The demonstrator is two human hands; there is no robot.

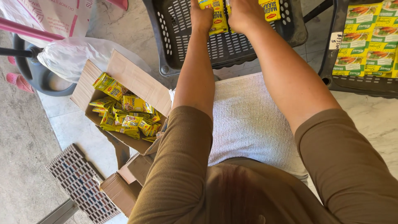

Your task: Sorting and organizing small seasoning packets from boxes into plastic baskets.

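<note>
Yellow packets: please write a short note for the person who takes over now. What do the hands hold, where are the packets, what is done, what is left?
Left hand: grips yellow packets inside the dark crate.
Right hand: in the same crate, on packets there.
Done: some packets lie in the crate.
Left: many packets remain in the open cardboard box on the floor, on the person's left.

Small yellow sachets (217, 16) are being held in the dark basket (232, 49) at top. More yellow packets (124, 116) are lying heaped in the open cardboard box (137, 81). Green-yellow packs (367, 39) and a white tag (336, 40) are being shown at right.
</note>
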